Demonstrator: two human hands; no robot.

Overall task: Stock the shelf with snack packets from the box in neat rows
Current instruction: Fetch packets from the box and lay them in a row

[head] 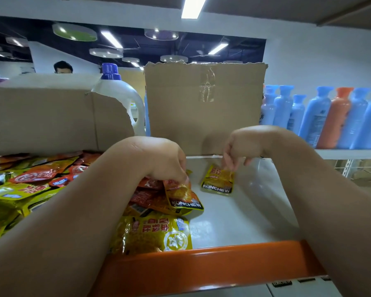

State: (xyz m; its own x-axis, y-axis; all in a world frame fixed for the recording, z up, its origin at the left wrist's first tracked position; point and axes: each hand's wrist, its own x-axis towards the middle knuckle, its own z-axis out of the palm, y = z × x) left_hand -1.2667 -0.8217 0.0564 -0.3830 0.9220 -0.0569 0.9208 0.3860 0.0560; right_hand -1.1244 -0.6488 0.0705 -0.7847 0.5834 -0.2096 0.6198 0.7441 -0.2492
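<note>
Cardboard box at the shelf's left end brims with mixed snack packets. Placing is underway: left hand pinches a packet from the loose pile mid-shelf, right hand pinches the lone yellow packet toward the back, which next needs squaring into a row.

Both forearms are bare from the frame's lower edge to the wrists, sleeveless, and the left hand and right hand wear no gloves, rings or watch.
</note>
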